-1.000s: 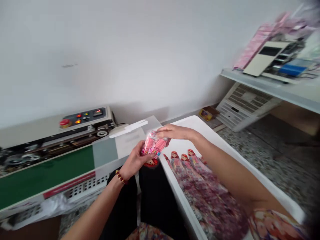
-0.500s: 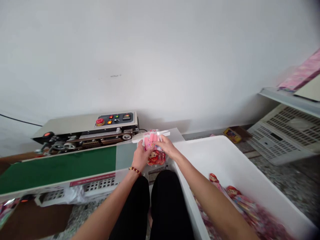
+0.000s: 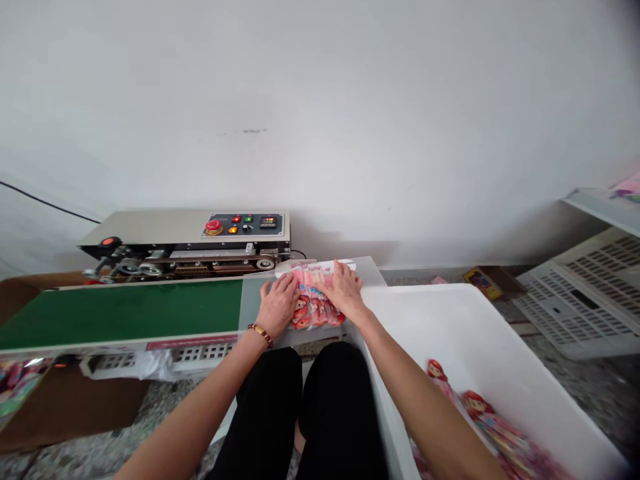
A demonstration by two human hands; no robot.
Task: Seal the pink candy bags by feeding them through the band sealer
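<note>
A clear plastic bag (image 3: pixel 319 312) lies flat on the whitish plate (image 3: pixel 371 268) at the belt's right end. Inside it are several pink pieces with red-haired doll figures, side by side. My left hand (image 3: pixel 278 303) rests on the bag's left edge, palm down and fingers spread. From the right, my right hand (image 3: pixel 345 290) lies over the upper right part of the bag, fingers stretched out and thumb across its top. Both hands press on the bag rather than wrap round it. The fingertips partly cover its upper section.
Left of the plate runs a green conveyor belt (image 3: pixel 130 310), with a sealing machine (image 3: pixel 185 230) and its lit control panel behind. A white tub (image 3: pixel 430 313) with several doll-figure pieces (image 3: pixel 493 417) stands at the right. White crates (image 3: pixel 585 293) stand beyond it; a cardboard box (image 3: pixel 75 413) is lower left.
The bag has gone from being held up, tilted between both hands, to lying flat on the plate. My hands have spread over it. The view has shifted slightly right.
</note>
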